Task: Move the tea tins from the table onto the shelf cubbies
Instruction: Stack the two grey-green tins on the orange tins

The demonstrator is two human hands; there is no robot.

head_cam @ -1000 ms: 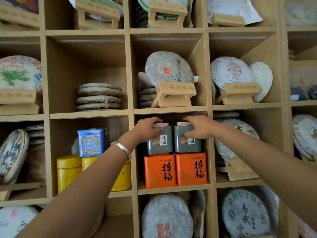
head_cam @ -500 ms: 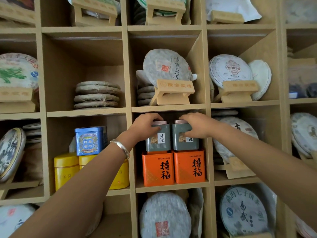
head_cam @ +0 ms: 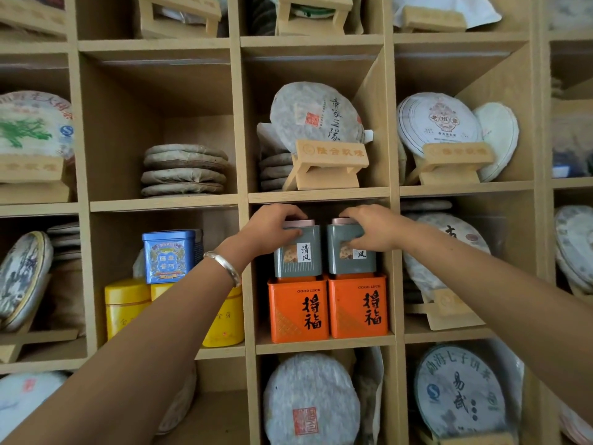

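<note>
Two grey-green tea tins with pink lids stand side by side in the middle cubby, each on top of an orange tin. My left hand grips the top of the left grey tin, thumb on its front. My right hand grips the right grey tin the same way, covering part of its label. The left orange tin and the right orange tin rest on the cubby floor.
In the cubby to the left a blue tin sits on yellow tins. Wrapped round tea cakes on wooden stands fill the surrounding cubbies. A silver bracelet circles my left wrist.
Both hands stay on the grey tins atop the orange ones; my right thumb has slid lower over the right tin's label. The tins sit slightly deeper in the cubby.
</note>
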